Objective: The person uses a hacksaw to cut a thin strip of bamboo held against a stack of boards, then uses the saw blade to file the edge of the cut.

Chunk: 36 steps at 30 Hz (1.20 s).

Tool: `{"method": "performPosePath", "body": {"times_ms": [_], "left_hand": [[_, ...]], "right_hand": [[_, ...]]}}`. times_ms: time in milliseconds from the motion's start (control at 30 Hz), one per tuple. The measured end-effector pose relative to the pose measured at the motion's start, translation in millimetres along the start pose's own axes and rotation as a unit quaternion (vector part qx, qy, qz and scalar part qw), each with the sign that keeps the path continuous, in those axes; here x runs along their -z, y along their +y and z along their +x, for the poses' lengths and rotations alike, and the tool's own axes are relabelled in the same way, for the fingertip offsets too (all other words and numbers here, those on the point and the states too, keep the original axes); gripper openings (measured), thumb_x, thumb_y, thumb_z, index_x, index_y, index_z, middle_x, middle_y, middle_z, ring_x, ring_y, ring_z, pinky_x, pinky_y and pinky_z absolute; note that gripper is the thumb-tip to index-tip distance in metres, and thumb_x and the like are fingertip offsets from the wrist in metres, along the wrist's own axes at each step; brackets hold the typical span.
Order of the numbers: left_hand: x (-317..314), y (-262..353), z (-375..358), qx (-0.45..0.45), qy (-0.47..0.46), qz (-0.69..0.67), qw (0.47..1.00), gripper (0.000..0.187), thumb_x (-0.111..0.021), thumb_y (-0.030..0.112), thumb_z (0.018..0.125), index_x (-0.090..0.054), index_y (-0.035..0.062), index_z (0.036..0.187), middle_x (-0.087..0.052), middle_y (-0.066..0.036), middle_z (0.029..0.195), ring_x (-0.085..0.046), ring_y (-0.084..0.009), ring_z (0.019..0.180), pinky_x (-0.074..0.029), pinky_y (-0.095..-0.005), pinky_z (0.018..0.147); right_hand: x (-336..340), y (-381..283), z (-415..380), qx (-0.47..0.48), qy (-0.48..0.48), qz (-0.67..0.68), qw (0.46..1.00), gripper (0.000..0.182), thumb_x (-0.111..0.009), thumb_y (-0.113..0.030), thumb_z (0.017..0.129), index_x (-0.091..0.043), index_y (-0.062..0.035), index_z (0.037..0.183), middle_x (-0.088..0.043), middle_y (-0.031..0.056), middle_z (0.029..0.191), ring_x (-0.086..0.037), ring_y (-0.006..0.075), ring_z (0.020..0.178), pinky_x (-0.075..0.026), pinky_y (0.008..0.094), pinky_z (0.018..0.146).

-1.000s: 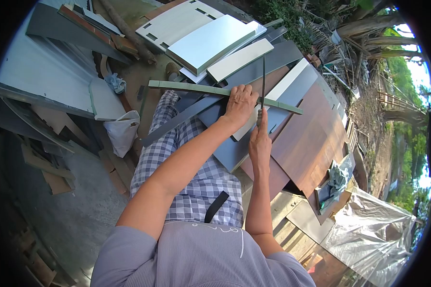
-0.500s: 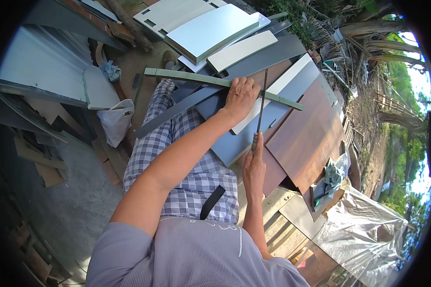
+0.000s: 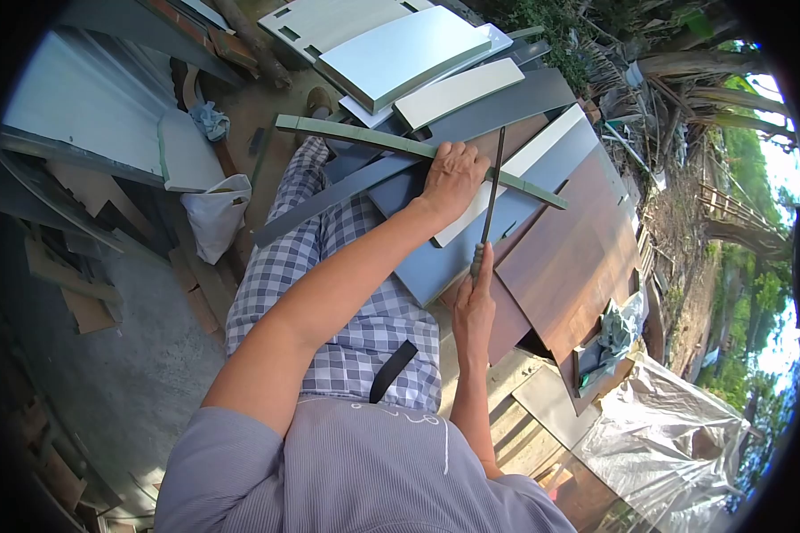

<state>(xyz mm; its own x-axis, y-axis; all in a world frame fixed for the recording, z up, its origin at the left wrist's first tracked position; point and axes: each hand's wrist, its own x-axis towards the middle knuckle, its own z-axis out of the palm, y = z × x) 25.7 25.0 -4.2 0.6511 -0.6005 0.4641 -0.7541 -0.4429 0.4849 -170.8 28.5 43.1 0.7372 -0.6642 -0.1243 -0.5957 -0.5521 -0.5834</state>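
My left hand (image 3: 454,182) is closed over a long narrow green strip (image 3: 356,135), which slants across the stacked boards from upper left to lower right. In my right hand (image 3: 476,298) is the handle of a long thin dark tool (image 3: 494,191), a saw or file by its shape. Its blade points up and crosses the strip just right of my left hand. Under both lie a blue-grey board (image 3: 440,266) and a white narrow board (image 3: 542,147). A grey strip (image 3: 329,200) rests across my checked trousers.
White panels (image 3: 400,58) are stacked at the top. Brown boards (image 3: 578,253) lie to the right, near crumpled plastic sheeting (image 3: 676,435). A white bag (image 3: 216,218) and a large pale panel (image 3: 89,102) stand on the left.
The view has shifted slightly. The left end of the green strip sits a little higher in view, and the strip tilts a bit more. Both hands keep their hold.
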Motion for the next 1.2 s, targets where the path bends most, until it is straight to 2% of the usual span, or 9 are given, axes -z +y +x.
{"method": "performPosePath", "body": {"times_ms": [167, 300, 400, 600, 667, 867, 1000, 1067, 1200], "left_hand": [[-1.1, -0.4, 0.3, 0.0, -0.008, 0.001, 1.0, 0.011, -0.053, 0.008, 0.083, -0.063, 0.012, 0.085, -0.061, -0.005, 0.087, -0.057, -0.02, 0.092, -0.038, -0.0346, 0.084], [-1.4, -1.7, -0.3, -0.006, -0.002, 0.011, 1.0, 0.011, -0.054, 0.008, 0.083, -0.063, 0.0118, 0.085, -0.061, -0.005, 0.087, -0.056, -0.0203, 0.092, -0.038, -0.0347, 0.084], [-0.1, -1.9, -0.3, -0.005, -0.002, 0.005, 1.0, 0.01, -0.054, 0.008, 0.082, -0.063, 0.0117, 0.085, -0.061, -0.005, 0.088, -0.056, -0.0205, 0.093, -0.038, -0.0349, 0.084], [-0.8, -1.4, -0.4, -0.004, -0.004, 0.014, 1.0, 0.009, -0.055, 0.008, 0.082, -0.063, 0.0118, 0.085, -0.06, -0.005, 0.087, -0.056, -0.0205, 0.093, -0.038, -0.0348, 0.084], [-4.0, -2.7, -0.8, -0.003, 0.0, 0.006, 1.0, 0.009, -0.055, 0.008, 0.082, -0.063, 0.012, 0.084, -0.06, -0.005, 0.086, -0.056, -0.0203, 0.093, -0.037, -0.0347, 0.084], [-1.7, -1.5, -1.4, -0.001, -0.008, -0.007, 1.0, 0.005, -0.058, 0.009, 0.082, -0.062, 0.0114, 0.085, -0.06, -0.005, 0.086, -0.056, -0.0205, 0.091, -0.038, -0.0353, 0.083], [-2.5, -2.8, -0.4, 0.001, -0.005, -0.012, 1.0, 0.004, -0.06, 0.01, 0.083, -0.062, 0.0104, 0.087, -0.06, -0.005, 0.088, -0.056, -0.0215, 0.091, -0.038, -0.0361, 0.083], [-2.6, -4.0, -1.5, -0.002, 0.0, -0.01, 1.0, 0.004, -0.059, 0.01, 0.083, -0.061, 0.0103, 0.086, -0.06, -0.005, 0.088, -0.056, -0.0218, 0.09, -0.038, -0.0362, 0.083], [0.9, -2.7, -0.1, -0.001, -0.005, -0.006, 1.0, 0.003, -0.06, 0.009, 0.082, -0.06, 0.0098, 0.085, -0.06, -0.006, 0.087, -0.056, -0.0225, 0.09, -0.038, -0.0365, 0.082]], "right_hand": [[6.9, -3.2, -17.3, -0.075, -0.062, 0.006, 0.995, 0.059, -0.04, -0.012, 0.098, -0.018, -0.0265, 0.151, -0.058, 0.0244, 0.124, -0.063, 0.0446, 0.097, -0.047, 0.0482, 0.079], [-0.3, -16.3, 25.0, -0.073, -0.057, 0.006, 0.996, 0.059, -0.04, -0.013, 0.098, -0.018, -0.0266, 0.151, -0.058, 0.0238, 0.124, -0.063, 0.0438, 0.096, -0.048, 0.0468, 0.08], [-3.6, -20.6, 58.8, 0.04, 0.028, 0.015, 0.999, 0.06, -0.041, -0.01, 0.097, -0.02, -0.0227, 0.151, -0.063, 0.0285, 0.105, -0.065, 0.0429, 0.087, -0.046, 0.0498, 0.072], [4.7, -19.9, 46.0, -0.009, -0.009, 0.014, 1.0, 0.06, -0.042, -0.01, 0.097, -0.019, -0.0223, 0.151, -0.062, 0.0275, 0.11, -0.064, 0.0444, 0.089, -0.046, 0.0498, 0.073], [3.6, -6.9, 16.7, -0.015, -0.018, -0.01, 1.0, 0.058, -0.039, -0.013, 0.098, -0.019, -0.0257, 0.151, -0.056, 0.0217, 0.129, -0.062, 0.0435, 0.103, -0.048, 0.046, 0.081], [7.9, 4.5, -26.0, -0.043, -0.055, 0.012, 0.997, 0.06, -0.04, -0.012, 0.098, -0.018, -0.0258, 0.151, -0.056, 0.0227, 0.128, -0.059, 0.0446, 0.107, -0.048, 0.0476, 0.083], [3.9, -7.6, 8.8, -0.029, -0.048, 0.014, 0.998, 0.06, -0.04, -0.012, 0.098, -0.018, -0.0259, 0.151, -0.057, 0.0237, 0.126, -0.059, 0.0448, 0.107, -0.047, 0.0488, 0.083], [-1.5, -14.7, 37.3, 0.014, 0.005, -0.007, 1.0, 0.06, -0.042, -0.009, 0.096, -0.021, -0.0218, 0.151, -0.065, 0.028, 0.093, -0.065, 0.0421, 0.079, -0.046, 0.0478, 0.071], [-1.7, -28.5, 73.7, 0.023, 0.018, 0.004, 1.0, 0.061, -0.042, -0.009, 0.096, -0.02, -0.0226, 0.151, -0.064, 0.0285, 0.09, -0.064, 0.0418, 0.076, -0.046, 0.0484, 0.07]]}}
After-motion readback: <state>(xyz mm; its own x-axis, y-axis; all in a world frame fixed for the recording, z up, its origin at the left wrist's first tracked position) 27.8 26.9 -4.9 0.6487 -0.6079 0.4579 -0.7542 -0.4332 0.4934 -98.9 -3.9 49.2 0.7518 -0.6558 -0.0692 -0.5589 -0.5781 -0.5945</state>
